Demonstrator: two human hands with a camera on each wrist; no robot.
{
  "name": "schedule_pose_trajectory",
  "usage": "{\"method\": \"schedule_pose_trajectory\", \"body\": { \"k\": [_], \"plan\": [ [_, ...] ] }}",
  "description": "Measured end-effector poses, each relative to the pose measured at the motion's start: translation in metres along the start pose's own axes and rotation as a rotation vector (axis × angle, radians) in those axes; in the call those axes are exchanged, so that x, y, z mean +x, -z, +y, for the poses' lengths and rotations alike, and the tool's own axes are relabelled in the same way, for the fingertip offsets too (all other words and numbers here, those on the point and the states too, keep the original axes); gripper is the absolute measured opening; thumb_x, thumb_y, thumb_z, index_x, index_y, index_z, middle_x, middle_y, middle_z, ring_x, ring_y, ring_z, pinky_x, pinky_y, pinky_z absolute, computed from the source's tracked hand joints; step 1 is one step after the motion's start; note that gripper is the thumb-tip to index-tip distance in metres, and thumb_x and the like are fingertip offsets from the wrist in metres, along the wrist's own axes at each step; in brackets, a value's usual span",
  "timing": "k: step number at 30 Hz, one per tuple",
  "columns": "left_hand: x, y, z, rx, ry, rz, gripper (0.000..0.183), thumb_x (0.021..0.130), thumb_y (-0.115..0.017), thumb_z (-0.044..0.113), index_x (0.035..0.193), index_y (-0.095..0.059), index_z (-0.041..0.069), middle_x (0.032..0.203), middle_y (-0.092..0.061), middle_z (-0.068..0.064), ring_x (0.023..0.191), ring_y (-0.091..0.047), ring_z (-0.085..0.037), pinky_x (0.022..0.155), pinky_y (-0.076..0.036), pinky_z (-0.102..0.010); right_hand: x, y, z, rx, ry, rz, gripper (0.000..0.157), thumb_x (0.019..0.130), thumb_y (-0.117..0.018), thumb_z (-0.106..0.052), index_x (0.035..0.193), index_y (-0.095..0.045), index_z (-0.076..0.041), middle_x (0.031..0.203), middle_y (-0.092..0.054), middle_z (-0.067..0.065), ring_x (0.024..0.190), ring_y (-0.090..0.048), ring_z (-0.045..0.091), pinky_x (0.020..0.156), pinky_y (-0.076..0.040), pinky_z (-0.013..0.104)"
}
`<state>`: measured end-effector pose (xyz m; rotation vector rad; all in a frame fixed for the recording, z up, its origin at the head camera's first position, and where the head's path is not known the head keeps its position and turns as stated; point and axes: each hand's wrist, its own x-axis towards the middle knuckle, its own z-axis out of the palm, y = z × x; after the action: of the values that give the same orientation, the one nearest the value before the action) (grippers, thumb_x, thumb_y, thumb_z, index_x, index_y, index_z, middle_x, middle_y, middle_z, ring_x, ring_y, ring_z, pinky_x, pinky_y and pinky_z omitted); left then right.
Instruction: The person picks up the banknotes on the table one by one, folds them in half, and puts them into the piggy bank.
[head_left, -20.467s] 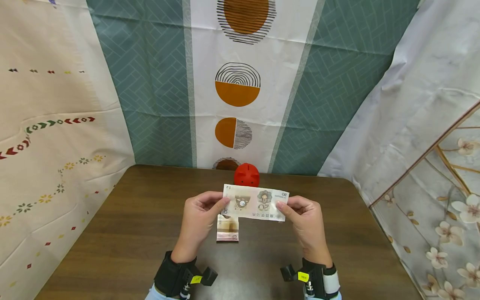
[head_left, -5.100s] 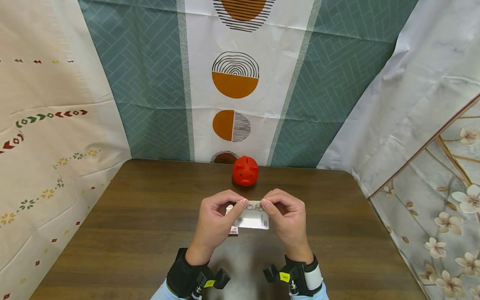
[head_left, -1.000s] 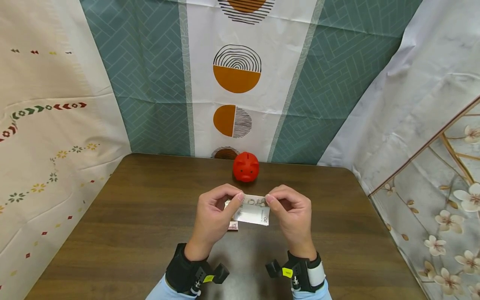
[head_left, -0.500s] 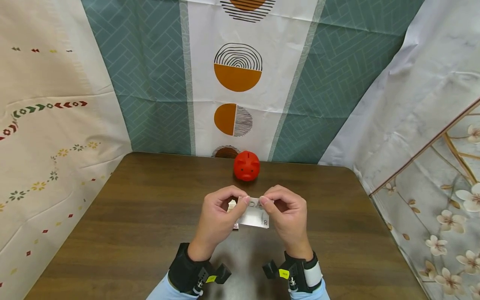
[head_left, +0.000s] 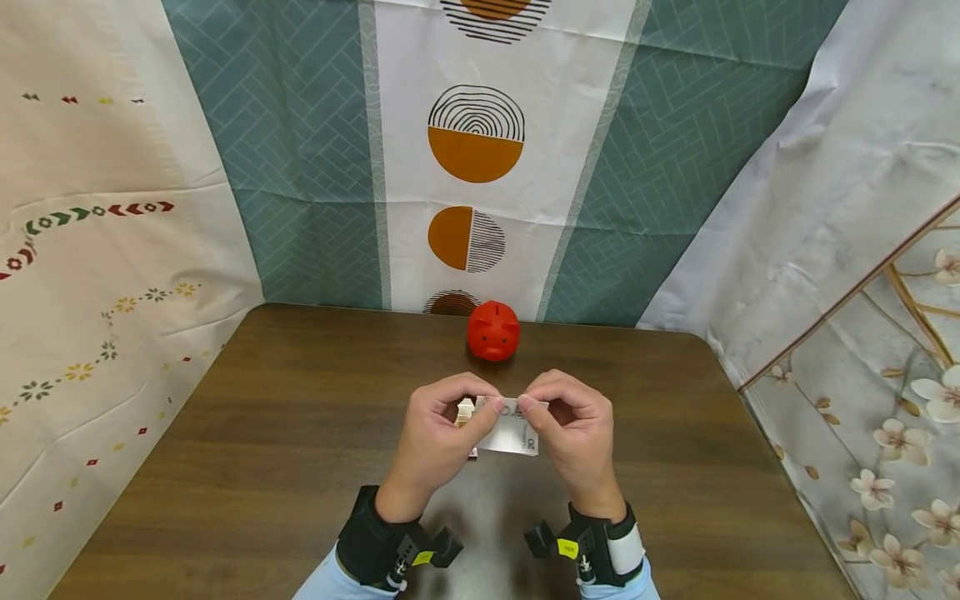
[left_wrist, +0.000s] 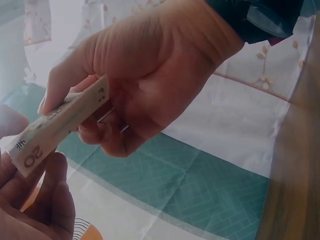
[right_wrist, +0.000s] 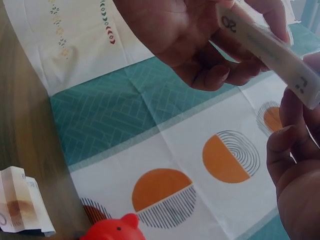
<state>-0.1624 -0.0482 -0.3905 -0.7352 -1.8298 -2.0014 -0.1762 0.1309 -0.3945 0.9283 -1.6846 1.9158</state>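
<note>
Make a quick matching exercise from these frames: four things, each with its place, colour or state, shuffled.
Things:
1. piggy bank
2. pale note
3. brownish note
4. table

Place, colour or state:
A. pinched by the left hand and right hand
B. wood-grained
C. red, near the far edge
D. partly hidden behind the left hand in the head view

Pairs: 1-C, 2-A, 3-D, 4-B

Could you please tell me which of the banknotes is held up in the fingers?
It is the pale folded note marked 20, pinched by the left hand and right hand; the brown-tinted money lies on the table.
</note>
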Motion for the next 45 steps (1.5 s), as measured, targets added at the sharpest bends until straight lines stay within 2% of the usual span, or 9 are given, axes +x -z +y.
{"method": "schedule_pose_trajectory", "body": {
  "k": [11, 16, 21, 30, 33, 36, 38, 41, 45],
  "plan": [
    [0.0, -0.001, 0.0, 0.023, 0.013, -0.011, 0.007, 0.092, -0.072, 0.001, 0.095, -0.076, 0.007, 0.089, -0.074, -0.01, 0.081, -0.065, -0.019, 0.065, -0.058, -0.029, 0.0, -0.002, 0.001, -0.012, -0.011, -0.006, 0.017, 0.087, -0.068, 0.014, 0.089, -0.075, -0.002, 0.079, -0.067, 0.005, 0.074, -0.059, 0.019, 0.061, -0.05, 0.028],
    [0.0, -0.001, 0.001, 0.017, 0.032, -0.017, 0.007, 0.092, -0.073, 0.002, 0.095, -0.076, 0.008, 0.09, -0.074, -0.009, 0.082, -0.065, -0.019, 0.066, -0.057, -0.029, 0.0, -0.003, 0.001, 0.004, -0.009, -0.007, 0.015, 0.088, -0.068, 0.012, 0.09, -0.075, -0.001, 0.08, -0.067, 0.005, 0.075, -0.059, 0.02, 0.064, -0.051, 0.027],
    [0.0, -0.001, 0.003, 0.015, 0.015, -0.022, 0.007, 0.092, -0.072, 0.001, 0.095, -0.076, 0.007, 0.09, -0.074, -0.01, 0.083, -0.065, -0.02, 0.068, -0.058, -0.03, 0.0, -0.004, 0.0, 0.028, -0.01, -0.022, 0.015, 0.088, -0.068, 0.012, 0.092, -0.075, -0.001, 0.082, -0.068, 0.005, 0.077, -0.06, 0.02, 0.067, -0.054, 0.027],
    [-0.001, -0.003, 0.001, 0.033, 0.021, -0.014, 0.006, 0.092, -0.074, 0.003, 0.096, -0.076, 0.007, 0.09, -0.074, -0.009, 0.083, -0.065, -0.018, 0.068, -0.059, -0.029, -0.001, -0.003, 0.0, -0.034, -0.032, 0.003, 0.015, 0.088, -0.068, 0.013, 0.091, -0.074, 0.0, 0.082, -0.069, 0.004, 0.076, -0.06, 0.019, 0.063, -0.052, 0.025],
    [0.0, -0.003, 0.0, 0.02, -0.008, 0.01, 0.007, 0.091, -0.074, 0.001, 0.096, -0.075, 0.005, 0.09, -0.072, -0.011, 0.083, -0.065, -0.018, 0.07, -0.06, -0.028, 0.0, -0.005, 0.001, -0.059, -0.018, 0.08, 0.014, 0.085, -0.071, 0.013, 0.096, -0.072, 0.003, 0.086, -0.066, 0.004, 0.078, -0.057, 0.018, 0.066, -0.051, 0.022],
    [-0.001, -0.004, -0.002, 0.049, -0.062, 0.061, 0.007, 0.091, -0.074, 0.001, 0.097, -0.074, 0.005, 0.091, -0.072, -0.012, 0.084, -0.065, -0.017, 0.075, -0.06, -0.028, 0.0, -0.01, 0.002, -0.137, 0.02, 0.192, 0.017, 0.08, -0.077, 0.013, 0.09, -0.067, 0.004, 0.081, -0.058, 0.005, 0.072, -0.051, 0.017, 0.06, -0.045, 0.021],
    [-0.001, -0.006, -0.003, 0.088, -0.106, 0.092, 0.008, 0.091, -0.075, 0.001, 0.097, -0.074, 0.006, 0.092, -0.072, -0.011, 0.084, -0.065, -0.017, 0.077, -0.06, -0.027, -0.001, -0.013, 0.003, -0.204, 0.042, 0.236, 0.019, 0.078, -0.08, 0.013, 0.087, -0.066, 0.003, 0.077, -0.055, 0.005, 0.068, -0.048, 0.015, 0.055, -0.042, 0.021],
    [0.0, -0.008, -0.006, 0.167, -0.191, 0.111, 0.011, 0.09, -0.076, 0.002, 0.099, -0.074, 0.008, 0.094, -0.072, -0.008, 0.084, -0.064, -0.016, 0.076, -0.059, -0.026, -0.002, -0.017, 0.003, -0.249, 0.061, 0.212, 0.012, 0.081, -0.076, 0.012, 0.087, -0.071, 0.003, 0.076, -0.061, 0.009, 0.067, -0.053, 0.014, 0.056, -0.047, 0.019],
    [0.001, -0.011, -0.01, 0.259, -0.303, 0.098, 0.02, 0.086, -0.078, 0.0, 0.103, -0.07, 0.007, 0.1, -0.069, -0.007, 0.086, -0.062, -0.017, 0.075, -0.057, -0.028, -0.004, -0.02, 0.003, -0.227, -0.007, 0.133, 0.012, 0.094, -0.064, 0.007, 0.102, -0.073, 0.005, 0.093, -0.073, 0.007, 0.08, -0.065, 0.013, 0.068, -0.058, 0.021]
  ]
}}
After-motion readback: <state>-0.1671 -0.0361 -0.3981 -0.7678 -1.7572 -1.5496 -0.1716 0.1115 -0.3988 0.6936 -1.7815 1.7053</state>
